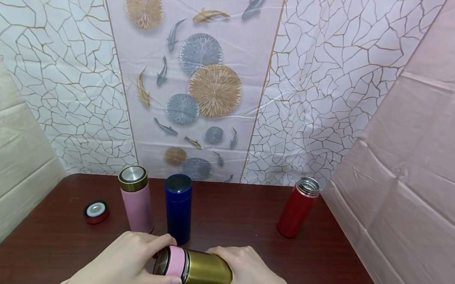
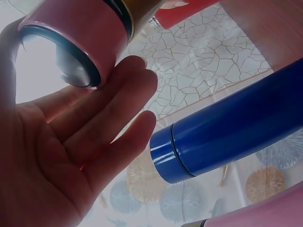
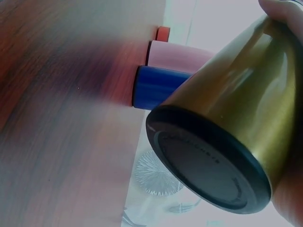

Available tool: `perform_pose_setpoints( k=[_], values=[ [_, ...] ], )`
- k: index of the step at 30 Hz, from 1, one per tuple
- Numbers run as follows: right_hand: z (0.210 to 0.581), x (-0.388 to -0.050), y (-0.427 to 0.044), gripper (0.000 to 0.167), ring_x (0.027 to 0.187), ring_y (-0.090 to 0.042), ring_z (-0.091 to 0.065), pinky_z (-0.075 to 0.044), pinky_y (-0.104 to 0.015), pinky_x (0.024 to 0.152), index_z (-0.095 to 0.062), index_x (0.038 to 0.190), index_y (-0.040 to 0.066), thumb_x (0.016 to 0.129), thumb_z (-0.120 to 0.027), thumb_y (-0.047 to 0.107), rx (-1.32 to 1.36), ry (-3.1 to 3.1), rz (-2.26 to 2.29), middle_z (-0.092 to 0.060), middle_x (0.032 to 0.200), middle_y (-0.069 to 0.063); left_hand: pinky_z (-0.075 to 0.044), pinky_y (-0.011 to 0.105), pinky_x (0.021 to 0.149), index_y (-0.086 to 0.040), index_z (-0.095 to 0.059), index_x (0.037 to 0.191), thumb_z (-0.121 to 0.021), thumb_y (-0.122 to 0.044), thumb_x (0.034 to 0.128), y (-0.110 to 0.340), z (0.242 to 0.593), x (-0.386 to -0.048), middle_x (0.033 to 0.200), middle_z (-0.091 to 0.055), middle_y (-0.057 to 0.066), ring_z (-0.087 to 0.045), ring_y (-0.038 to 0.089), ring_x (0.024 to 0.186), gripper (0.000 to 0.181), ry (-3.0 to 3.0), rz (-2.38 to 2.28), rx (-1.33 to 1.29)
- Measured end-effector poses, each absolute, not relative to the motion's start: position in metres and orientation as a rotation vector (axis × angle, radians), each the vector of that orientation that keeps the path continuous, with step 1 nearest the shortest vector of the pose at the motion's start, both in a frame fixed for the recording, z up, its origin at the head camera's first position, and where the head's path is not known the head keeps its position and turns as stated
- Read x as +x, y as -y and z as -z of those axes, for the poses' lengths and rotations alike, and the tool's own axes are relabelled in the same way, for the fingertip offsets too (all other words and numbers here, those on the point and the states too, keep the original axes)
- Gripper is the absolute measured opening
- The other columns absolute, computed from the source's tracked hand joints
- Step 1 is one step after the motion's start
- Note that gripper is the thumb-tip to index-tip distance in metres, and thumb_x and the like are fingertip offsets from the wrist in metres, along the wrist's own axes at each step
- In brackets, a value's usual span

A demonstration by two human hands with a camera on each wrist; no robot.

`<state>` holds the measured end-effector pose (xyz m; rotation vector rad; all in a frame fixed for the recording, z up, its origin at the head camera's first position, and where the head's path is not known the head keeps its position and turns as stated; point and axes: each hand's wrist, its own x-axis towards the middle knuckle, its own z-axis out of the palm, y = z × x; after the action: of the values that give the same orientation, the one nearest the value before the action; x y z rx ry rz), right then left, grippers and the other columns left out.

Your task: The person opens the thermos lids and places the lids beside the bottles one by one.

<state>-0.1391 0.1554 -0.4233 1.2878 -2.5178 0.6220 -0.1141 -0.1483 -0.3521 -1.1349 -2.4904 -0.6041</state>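
Near the table's front edge, a gold thermos bottle [image 1: 209, 272] is held tilted, nearly on its side. My right hand [image 1: 249, 272] grips its body toward the base; the black base [image 3: 208, 161] faces the right wrist view. My left hand [image 1: 128, 263] pinches the pink lid [image 1: 175, 261] at the bottle's other end between thumb and fingers. In the left wrist view the pink lid [image 2: 78, 33] sits against the gold body, and the other fingers [image 2: 113, 118] extend beside it. Whether the lid is threaded on cannot be seen.
Behind the left hand stand a pink thermos [image 1: 139, 206] with a gold lid and a blue thermos [image 1: 178, 210]. An uncapped red thermos [image 1: 297, 208] stands at the right. At the left lies a red lid [image 1: 96, 211], inner side up. Patterned cloth [image 1: 212, 137] hangs behind the table.
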Motion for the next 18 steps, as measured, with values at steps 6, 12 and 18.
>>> perform_pose_setpoints(
  k=[6,12,18],
  values=[
    [0.421,-0.1391,-0.1545,0.066,0.079,0.01,-0.055,-0.042,-0.011,0.065,-0.058,0.129,0.035,0.074,-0.078,0.066,1.278,2.52,-0.616,-0.066,0.101,0.022,-0.034,0.012,0.052,-0.03,-0.063,0.1,-0.073,-0.061,0.0839,0.1466,0.3497,-0.1156,0.071,-0.048,-0.026,-0.042,-0.009,0.06,0.036,2.5,0.603,-1.126],
    [0.4211,-0.1401,-0.1569,0.069,0.078,0.008,-0.056,-0.044,-0.014,0.065,-0.058,0.131,0.035,0.073,-0.078,0.068,1.226,2.617,-0.696,-0.066,0.1,0.02,-0.048,0.019,0.062,-0.029,-0.063,0.126,-0.071,-0.059,0.0863,0.1471,0.3526,-0.117,0.093,-0.062,-0.022,-0.055,-0.006,0.076,0.051,2.435,0.543,-1.138],
    [0.4221,-0.1399,-0.1587,0.069,0.077,0.008,-0.057,-0.045,-0.014,0.064,-0.057,0.131,0.036,0.074,-0.078,0.067,1.203,2.654,-0.762,-0.066,0.1,0.02,-0.056,0.03,0.082,-0.029,-0.047,0.15,-0.07,-0.053,0.0905,0.1468,0.3497,-0.1173,0.137,-0.055,-0.012,-0.059,0.005,0.115,0.068,2.298,0.536,-1.333]
  ],
)
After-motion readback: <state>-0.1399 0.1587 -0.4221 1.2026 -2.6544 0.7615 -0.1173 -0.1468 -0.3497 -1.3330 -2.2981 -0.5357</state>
